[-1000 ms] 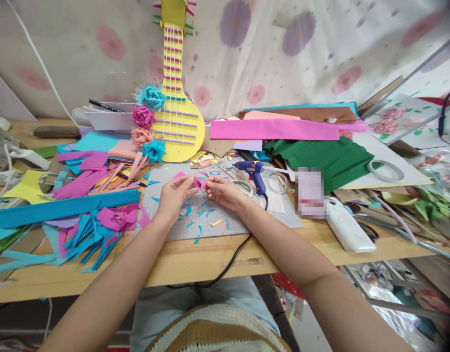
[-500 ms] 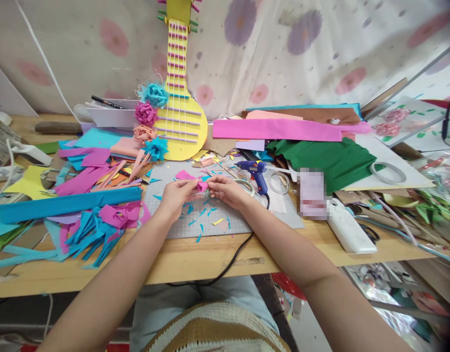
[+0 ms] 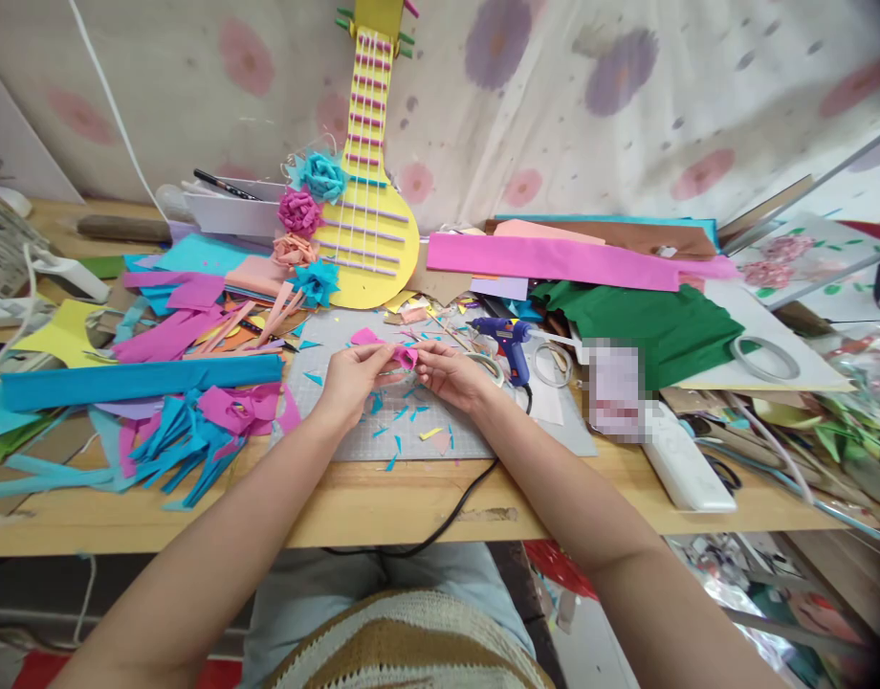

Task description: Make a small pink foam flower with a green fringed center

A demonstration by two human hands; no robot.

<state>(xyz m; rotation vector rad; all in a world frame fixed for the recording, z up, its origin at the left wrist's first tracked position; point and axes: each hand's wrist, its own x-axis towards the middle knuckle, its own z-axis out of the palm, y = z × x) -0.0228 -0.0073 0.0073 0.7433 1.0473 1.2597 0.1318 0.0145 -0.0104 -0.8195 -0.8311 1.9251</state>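
My left hand (image 3: pixel 352 379) and my right hand (image 3: pixel 452 374) meet over a grey cutting mat (image 3: pixel 440 426) near the table's middle. Both pinch a small rolled piece of pink paper (image 3: pixel 404 357) between their fingertips. The fingers of both hands are closed on it. Small blue and pink paper scraps (image 3: pixel 401 417) lie on the mat under the hands. A blue glue gun (image 3: pixel 508 343) rests just right of my right hand, with its black cord running off the table's front edge.
A yellow paper guitar (image 3: pixel 368 215) with paper flowers (image 3: pixel 305 230) leans on the back wall. Blue and pink paper strips (image 3: pixel 160 402) pile at the left. Pink (image 3: pixel 555 260) and green sheets (image 3: pixel 651 321), tape rolls (image 3: pixel 762 356) and a white remote (image 3: pixel 688 464) lie at the right.
The view has shifted a little to the left, so everything sits further right in the frame. Both hands have stayed together on the pink paper roll, turning it slightly.
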